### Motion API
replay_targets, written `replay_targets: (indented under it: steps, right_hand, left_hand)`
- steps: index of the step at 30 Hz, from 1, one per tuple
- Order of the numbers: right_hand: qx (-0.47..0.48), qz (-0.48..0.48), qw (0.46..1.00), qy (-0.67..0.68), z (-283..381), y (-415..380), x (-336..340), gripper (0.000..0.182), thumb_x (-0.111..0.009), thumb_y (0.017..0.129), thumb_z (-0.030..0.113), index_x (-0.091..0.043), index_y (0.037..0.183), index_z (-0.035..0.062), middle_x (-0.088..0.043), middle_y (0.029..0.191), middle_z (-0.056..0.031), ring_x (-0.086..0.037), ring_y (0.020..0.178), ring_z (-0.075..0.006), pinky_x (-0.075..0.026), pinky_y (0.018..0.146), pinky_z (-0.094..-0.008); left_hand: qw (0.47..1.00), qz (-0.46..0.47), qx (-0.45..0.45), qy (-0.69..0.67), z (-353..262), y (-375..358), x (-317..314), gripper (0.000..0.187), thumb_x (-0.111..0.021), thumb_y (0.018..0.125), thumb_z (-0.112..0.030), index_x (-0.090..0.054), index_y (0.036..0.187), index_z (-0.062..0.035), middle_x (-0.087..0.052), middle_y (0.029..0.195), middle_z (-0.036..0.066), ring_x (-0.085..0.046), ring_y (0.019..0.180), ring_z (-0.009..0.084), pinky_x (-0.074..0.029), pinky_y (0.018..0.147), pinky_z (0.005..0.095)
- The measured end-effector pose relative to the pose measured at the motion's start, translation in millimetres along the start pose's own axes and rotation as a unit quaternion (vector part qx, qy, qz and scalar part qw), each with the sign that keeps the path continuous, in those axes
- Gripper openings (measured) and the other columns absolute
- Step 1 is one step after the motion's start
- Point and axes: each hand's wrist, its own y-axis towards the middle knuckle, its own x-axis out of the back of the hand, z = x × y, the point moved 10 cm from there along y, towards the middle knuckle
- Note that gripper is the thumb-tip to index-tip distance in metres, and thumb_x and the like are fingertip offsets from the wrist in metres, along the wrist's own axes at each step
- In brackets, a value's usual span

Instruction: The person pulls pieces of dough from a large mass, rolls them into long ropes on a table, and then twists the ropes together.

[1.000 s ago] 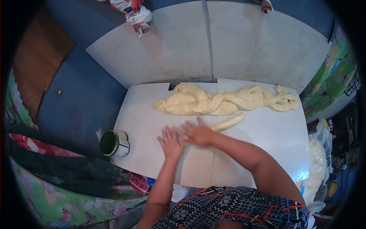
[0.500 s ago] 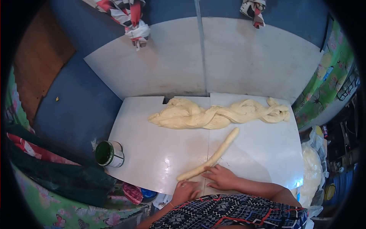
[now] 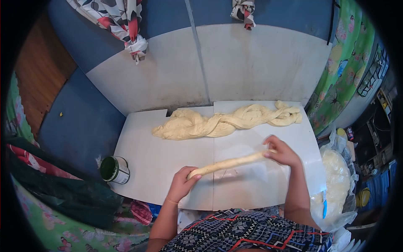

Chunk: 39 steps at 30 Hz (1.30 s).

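Observation:
A pale rope of dough (image 3: 230,163) stretches between my two hands, slightly above the white tabletop, with a shadow under it. My left hand (image 3: 183,182) is closed round its left end, thumb on the near side. At the right end, my right hand (image 3: 282,152) pinches the rope between thumb and fingers, set farther from my body than the left. Behind the rope lies a long, twisted mass of dough (image 3: 226,124), thickest at its left side. Neither hand touches that mass.
A green-lined can (image 3: 114,169) stands at the left edge of the white tabletop (image 3: 145,151). White and blue panels (image 3: 151,80) rise behind. Beyond the right edge sits a plastic-wrapped pale bulk (image 3: 336,176). Knotted cloths (image 3: 135,44) hang above.
The dough rope has been lifted off the tabletop and now spans both hands. My right hand moved away and rightward to its far end; my left hand took the near end. The view shifted slightly.

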Motion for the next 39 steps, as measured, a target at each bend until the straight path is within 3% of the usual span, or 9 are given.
replay_targets:
  steps: [7, 9, 11, 15, 19, 24, 29, 33, 39]
  right_hand:
    - [-0.093, 0.138, 0.964, 0.208, -68, -120, 13, 0.064, -0.079, 0.074, 0.013, -0.049, 0.13, 0.0079, -0.058, 0.094, -0.0045, -0.059, 0.083, -0.0117, -0.05, 0.073, -0.0264]
    - [-0.189, -0.066, 0.799, -0.567, -121, -146, 45, 0.061, -0.076, 0.077, 0.019, -0.051, 0.132, 0.0095, -0.06, 0.115, -0.0115, -0.058, 0.108, -0.0244, -0.045, 0.094, -0.0434]
    - [-0.066, -0.213, 0.943, -0.247, -104, -160, 27, 0.058, -0.073, 0.08, 0.027, -0.053, 0.132, 0.0116, -0.05, 0.137, -0.0151, -0.04, 0.132, -0.0335, -0.025, 0.11, -0.0569]
    - [0.016, 0.085, 0.915, -0.394, -83, -145, -103, 0.072, -0.058, 0.086, 0.053, -0.036, 0.147, 0.0199, -0.027, 0.155, -0.0145, -0.022, 0.144, -0.0327, -0.009, 0.111, -0.0667]
    - [0.025, -0.09, 0.863, -0.496, -115, -63, -54, 0.075, -0.049, 0.089, 0.057, -0.025, 0.151, 0.0231, -0.016, 0.158, -0.0148, -0.018, 0.145, -0.0341, -0.006, 0.108, -0.0713]
    - [-0.109, -0.306, 0.865, -0.383, -166, 24, 71, 0.062, -0.043, 0.094, 0.051, -0.04, 0.144, 0.0138, -0.021, 0.155, -0.0191, -0.018, 0.145, -0.0344, -0.009, 0.108, -0.0699]
    - [-0.017, 0.028, 0.904, -0.426, -151, -26, -14, 0.07, -0.033, 0.091, 0.066, -0.046, 0.141, 0.0189, -0.031, 0.153, -0.0132, -0.028, 0.141, -0.0333, -0.019, 0.108, -0.0663]
    - [0.154, -0.039, 0.935, -0.316, -132, -120, -33, 0.033, -0.07, 0.075, 0.034, -0.064, 0.102, 0.0158, -0.062, 0.105, -0.0041, -0.056, 0.107, -0.0219, -0.04, 0.092, -0.0445]
    - [0.16, -0.024, 0.972, -0.173, -108, -189, 22, 0.026, -0.074, 0.071, 0.022, -0.064, 0.093, 0.0126, -0.059, 0.098, -0.006, -0.055, 0.097, -0.025, -0.038, 0.089, -0.0364]
  left_hand:
    - [0.918, 0.357, 0.107, -0.134, -25, -12, -110, 0.048, -0.071, 0.086, -0.024, -0.056, 0.128, -0.006, -0.063, 0.101, 0.009, -0.058, 0.09, 0.0149, -0.046, 0.079, 0.0302]
    - [0.903, 0.072, -0.136, 0.4, -33, -8, -119, 0.063, -0.07, 0.085, -0.037, -0.047, 0.137, -0.0078, -0.053, 0.127, 0.018, -0.052, 0.113, 0.0295, -0.039, 0.094, 0.0464]
    - [0.935, 0.152, -0.119, 0.297, -29, -23, -156, 0.075, -0.062, 0.085, -0.051, -0.038, 0.144, -0.0096, -0.032, 0.147, 0.024, -0.032, 0.134, 0.0404, -0.024, 0.106, 0.0584]
    - [0.879, 0.246, -0.258, 0.317, -53, -45, -234, 0.081, -0.05, 0.087, -0.06, -0.031, 0.148, -0.0106, -0.021, 0.152, 0.027, -0.021, 0.142, 0.0403, -0.015, 0.112, 0.0597]
    - [0.903, 0.115, -0.165, 0.38, -30, 77, -241, 0.08, -0.047, 0.09, -0.058, -0.025, 0.151, -0.011, -0.009, 0.156, 0.027, -0.014, 0.144, 0.0423, -0.013, 0.113, 0.0602]
    - [0.93, -0.115, -0.048, 0.346, -1, 161, -205, 0.073, -0.052, 0.091, -0.048, -0.03, 0.149, -0.009, -0.008, 0.157, 0.024, -0.013, 0.144, 0.0431, -0.016, 0.114, 0.054]
    - [0.917, 0.154, -0.152, 0.335, -58, 65, -251, 0.063, -0.057, 0.089, -0.042, -0.042, 0.14, -0.0083, -0.03, 0.15, 0.022, -0.03, 0.138, 0.0377, -0.022, 0.113, 0.0519]
    - [0.928, 0.164, -0.13, 0.308, -68, -2, -262, 0.048, -0.07, 0.078, -0.028, -0.058, 0.123, -0.0121, -0.059, 0.124, 0.016, -0.053, 0.118, 0.034, -0.035, 0.101, 0.0508]
    - [0.859, 0.398, -0.115, 0.302, -185, 0, -347, 0.04, -0.072, 0.072, -0.016, -0.061, 0.109, -0.008, -0.068, 0.092, 0.016, -0.065, 0.085, 0.0352, -0.052, 0.073, 0.0414]
